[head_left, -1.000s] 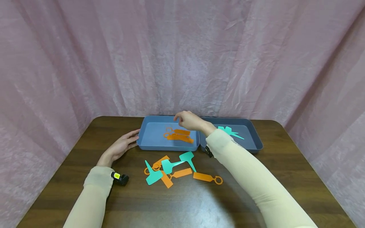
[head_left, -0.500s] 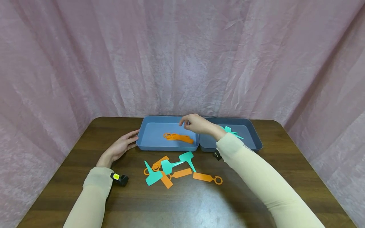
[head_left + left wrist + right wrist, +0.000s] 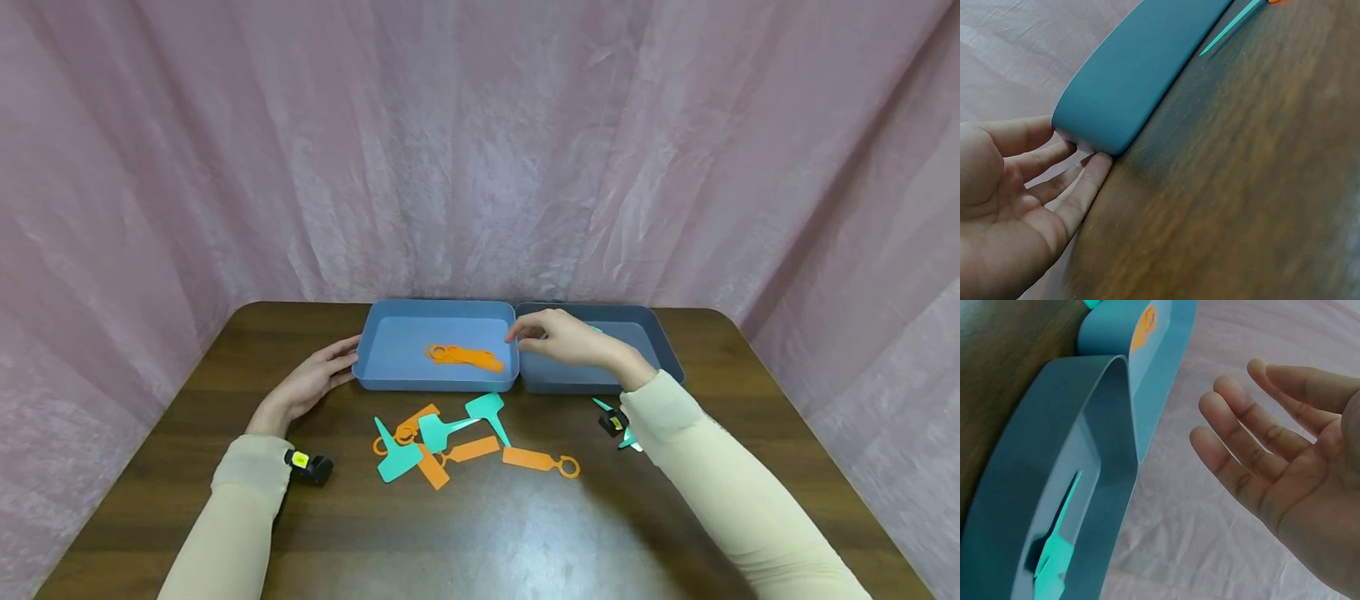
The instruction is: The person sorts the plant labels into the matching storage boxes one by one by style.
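Observation:
My left hand (image 3: 313, 383) rests on the table with straight, spread fingers, and its fingertips touch the left end of the light blue tray (image 3: 1129, 81). Several orange ring-ended plant labels (image 3: 467, 357) lie stacked inside that tray. My right hand (image 3: 564, 336) hovers above the darker blue-grey tray (image 3: 670, 346), near where the two trays meet. Its fingers are loosely bent and hold nothing, as the right wrist view confirms. Teal T-shaped plant labels (image 3: 1055, 562) lie in the darker tray; in the head view my right hand and arm mostly cover them.
In front of the trays lies a loose pile of teal labels (image 3: 400, 461) and orange labels (image 3: 472, 449), with one orange label (image 3: 528, 458) at its right end. More teal labels (image 3: 628, 439) show on the table beside my right wrist. A pink curtain (image 3: 480, 150) hangs behind the table.
My right hand has moved right from over the light blue tray to over the darker one. An orange label that stood out at the stack's top now lies on it. My left hand stays put.

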Demonstrator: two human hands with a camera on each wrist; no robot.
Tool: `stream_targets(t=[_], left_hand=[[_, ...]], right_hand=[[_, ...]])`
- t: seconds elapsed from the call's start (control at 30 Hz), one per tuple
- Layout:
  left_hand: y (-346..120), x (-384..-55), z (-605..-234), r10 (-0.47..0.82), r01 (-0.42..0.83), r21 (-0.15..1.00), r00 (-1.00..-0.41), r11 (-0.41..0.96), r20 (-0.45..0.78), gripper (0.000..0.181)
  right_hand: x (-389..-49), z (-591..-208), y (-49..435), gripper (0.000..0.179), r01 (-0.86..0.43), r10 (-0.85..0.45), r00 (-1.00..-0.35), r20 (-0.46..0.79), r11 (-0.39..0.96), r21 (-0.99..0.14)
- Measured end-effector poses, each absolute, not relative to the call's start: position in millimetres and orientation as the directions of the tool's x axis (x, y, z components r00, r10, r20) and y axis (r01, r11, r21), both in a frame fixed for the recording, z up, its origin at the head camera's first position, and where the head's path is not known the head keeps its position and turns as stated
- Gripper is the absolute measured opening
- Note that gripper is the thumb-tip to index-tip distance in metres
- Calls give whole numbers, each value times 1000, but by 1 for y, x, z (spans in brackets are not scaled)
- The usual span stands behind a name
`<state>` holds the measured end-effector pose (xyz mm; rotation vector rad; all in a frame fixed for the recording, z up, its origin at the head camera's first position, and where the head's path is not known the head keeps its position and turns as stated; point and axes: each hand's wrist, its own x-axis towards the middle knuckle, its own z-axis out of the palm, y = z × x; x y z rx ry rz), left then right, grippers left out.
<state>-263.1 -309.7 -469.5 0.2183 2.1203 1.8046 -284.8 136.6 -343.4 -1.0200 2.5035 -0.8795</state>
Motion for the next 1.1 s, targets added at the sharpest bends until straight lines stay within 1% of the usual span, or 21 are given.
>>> stream_targets(t=[0.13,0.33,0.53,0.7,1.1], left_hand=[[-312,-262,-465,334,-113,975,-927,189,-172,61],[-313,-262,-456,332,-96,979,-931,182,-153,62],[-312,-258,-456,338,-104,977,-927,188,-163,62],[-309,-256,-458,335,-102,978,-928,185,-160,61],[-308,-254,-462,338,-111,978,-927,174,-165,63]], right_hand=[[-280,-346,149,23,-523,-714,-698,-55,560,-642],[-276,-347,161,24,-515,-714,-698,-65,563,-646],[-271,-353,171,24,-519,-720,-689,-82,569,-638],[-267,-358,181,24,-510,-722,-687,-82,559,-653],[-259,-369,205,24,-475,-694,-710,-120,598,-646]])
